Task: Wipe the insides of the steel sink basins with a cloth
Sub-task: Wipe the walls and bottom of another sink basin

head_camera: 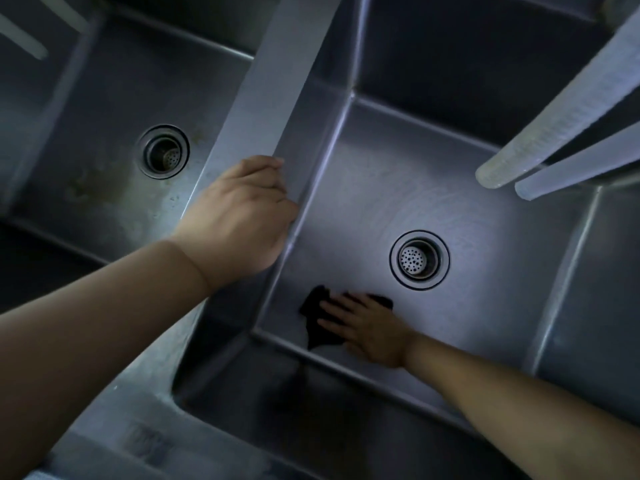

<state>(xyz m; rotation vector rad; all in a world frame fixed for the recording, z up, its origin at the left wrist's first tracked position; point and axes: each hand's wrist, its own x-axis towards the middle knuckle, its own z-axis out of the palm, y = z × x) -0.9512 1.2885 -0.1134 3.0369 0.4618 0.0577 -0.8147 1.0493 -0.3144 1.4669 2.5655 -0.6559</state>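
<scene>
Here, left to right:

Left basin: its steel floor looks dull and blotched around the left drain, with brownish marks near the front; no cloth lies in it. By the look of it, this basin is not yet wiped, though that is a judgement.

Divider: the flat steel strip between the two basins runs from the far edge toward the person.

Left hand: it rests on the near end of the divider, its grip curled over the strip's right edge so that the fingers hook down toward the right basin. It seems to brace the body and carries nothing else.

Right basin: its floor shows faint curved streaks around the right drain, which suggests a damp pass over that patch.

Cloth: dark and crumpled, it lies on the floor of the right basin, near the front wall and to the left of the right drain.

Right hand: its grip is released, with straight, spread fingers pressing flat on the cloth rather than clutching it.

Faucet spouts: two pale tubes reach in from the upper right, above the right basin and well apart from the hand.

Step in hand: wiping the floor of the right basin, near its front left corner.

Next move: it calls for steady downward pressure while the cloth slides along the floor seam and up the walls, then a shift to the left basin.
</scene>
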